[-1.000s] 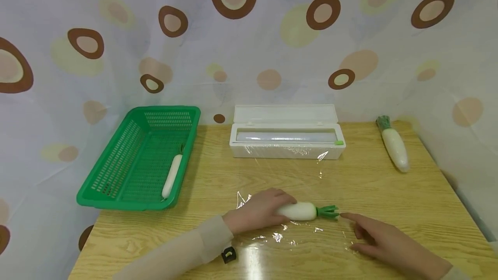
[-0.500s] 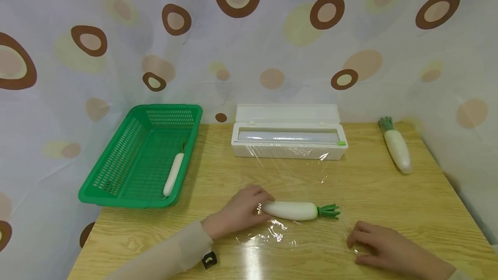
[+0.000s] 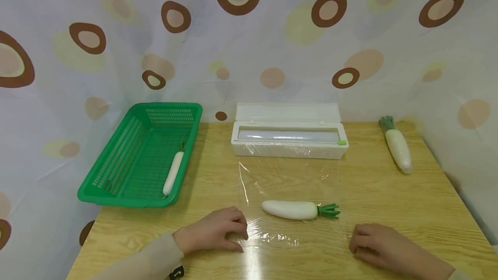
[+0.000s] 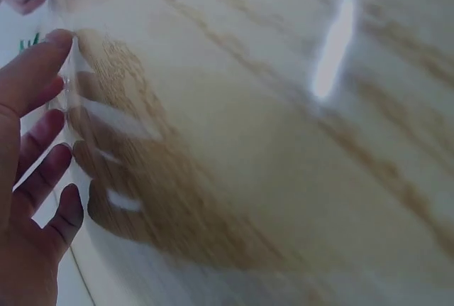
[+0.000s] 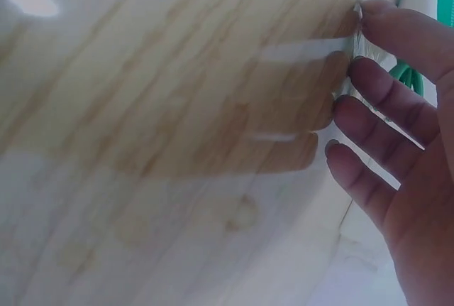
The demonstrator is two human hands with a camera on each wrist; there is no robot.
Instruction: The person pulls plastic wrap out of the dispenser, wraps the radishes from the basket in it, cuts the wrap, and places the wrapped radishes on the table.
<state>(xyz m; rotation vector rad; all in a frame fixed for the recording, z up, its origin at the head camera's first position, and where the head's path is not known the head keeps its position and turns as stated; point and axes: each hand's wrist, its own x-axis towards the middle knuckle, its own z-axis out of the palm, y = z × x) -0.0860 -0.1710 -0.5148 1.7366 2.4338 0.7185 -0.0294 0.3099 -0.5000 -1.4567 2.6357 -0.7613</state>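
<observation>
A white radish (image 3: 289,210) with green stalks lies across a sheet of clear plastic wrap (image 3: 288,180), which runs from the white wrap dispenser (image 3: 289,148) toward me. My left hand (image 3: 214,231) is at the sheet's near left corner, thumb and forefinger apart, fingertips close to the table in the left wrist view. At the near right corner, my right hand (image 3: 383,245) pinches the film edge; a glint of it shows by the thumb (image 5: 397,25) in the right wrist view. That hand's forefinger is mostly hidden there.
On the left, a green basket (image 3: 138,204) holds a thin white radish (image 3: 173,173). A wrapped-looking radish (image 3: 397,148) lies at the far right. The dispenser's lid (image 3: 288,112) stands raised, with a green cutter slider (image 3: 341,142) on its right. A patterned curtain (image 3: 249,55) closes the back.
My left hand has let go of the radish and moved left and nearer to me, to the wrap's corner. My right hand has left the stalks and come down to the film edge.
</observation>
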